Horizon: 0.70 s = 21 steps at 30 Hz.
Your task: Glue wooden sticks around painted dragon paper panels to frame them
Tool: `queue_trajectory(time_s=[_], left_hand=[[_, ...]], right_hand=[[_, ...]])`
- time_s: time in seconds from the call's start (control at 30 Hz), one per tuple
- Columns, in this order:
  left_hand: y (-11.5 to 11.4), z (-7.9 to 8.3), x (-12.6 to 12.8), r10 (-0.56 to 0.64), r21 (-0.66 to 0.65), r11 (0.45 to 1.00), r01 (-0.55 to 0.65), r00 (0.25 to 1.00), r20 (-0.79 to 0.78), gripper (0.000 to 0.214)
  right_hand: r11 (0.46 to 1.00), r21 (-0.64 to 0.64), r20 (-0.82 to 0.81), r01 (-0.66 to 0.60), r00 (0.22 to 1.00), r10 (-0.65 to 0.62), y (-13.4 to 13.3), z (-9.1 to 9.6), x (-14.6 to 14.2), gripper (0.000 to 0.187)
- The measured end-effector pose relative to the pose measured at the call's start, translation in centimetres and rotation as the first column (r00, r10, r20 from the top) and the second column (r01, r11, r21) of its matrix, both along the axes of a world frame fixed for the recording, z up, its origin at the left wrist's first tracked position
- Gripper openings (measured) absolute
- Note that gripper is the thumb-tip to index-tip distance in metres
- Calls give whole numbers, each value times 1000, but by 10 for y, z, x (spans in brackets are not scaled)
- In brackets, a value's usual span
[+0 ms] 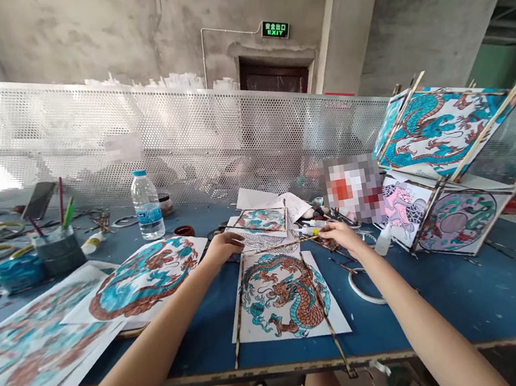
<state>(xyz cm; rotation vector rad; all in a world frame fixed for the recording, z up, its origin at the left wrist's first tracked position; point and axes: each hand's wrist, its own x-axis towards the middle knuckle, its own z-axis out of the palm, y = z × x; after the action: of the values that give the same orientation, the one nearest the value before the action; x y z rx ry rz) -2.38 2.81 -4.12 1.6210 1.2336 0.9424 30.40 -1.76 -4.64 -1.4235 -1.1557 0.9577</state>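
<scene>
Our L hand (226,247) n R hand (340,237): fingers part-curled, can't tell what's held. Dragon sheet (284,296) is near centre, prob light n floppy; sticks (325,313) look brittle, grip their ends imo.

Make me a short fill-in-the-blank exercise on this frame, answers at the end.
1. The lit sign above the doorway reads ____ in English.
2. Exactly ____ sticks run lengthwise over the dragon picture directly in front of the person.
3. The right hand is farther from the water bottle than the ____ hand.
4. The tabletop is ____ in colour.

Answers: EXIT; two; left; blue
</scene>
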Motion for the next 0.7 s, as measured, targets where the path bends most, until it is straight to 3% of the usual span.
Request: queue_trajectory(time_s=[0.17, 0.43, 0.57, 0.7], left_hand=[[3, -5, -1, 55, 112, 993, -18, 940, -335, 32], [6, -9, 1, 21, 107, 994, 22, 921, -390, 33], [4, -9, 1, 24, 175, 983, 61, 893, -449, 34], [-4, -5, 5, 59, 299, 944, 143, 816, -575, 34]], right_hand=[[999, -47, 35, -7, 999, 9, -2, 0, -3, 8], [997, -72, 221, -41, 974, 56, 5, -12, -2, 6], [997, -60, 448, -55, 891, 76, 8, -19, 0, 7], [998, -53, 628, -36, 776, 61, 4, -19, -3, 11]])
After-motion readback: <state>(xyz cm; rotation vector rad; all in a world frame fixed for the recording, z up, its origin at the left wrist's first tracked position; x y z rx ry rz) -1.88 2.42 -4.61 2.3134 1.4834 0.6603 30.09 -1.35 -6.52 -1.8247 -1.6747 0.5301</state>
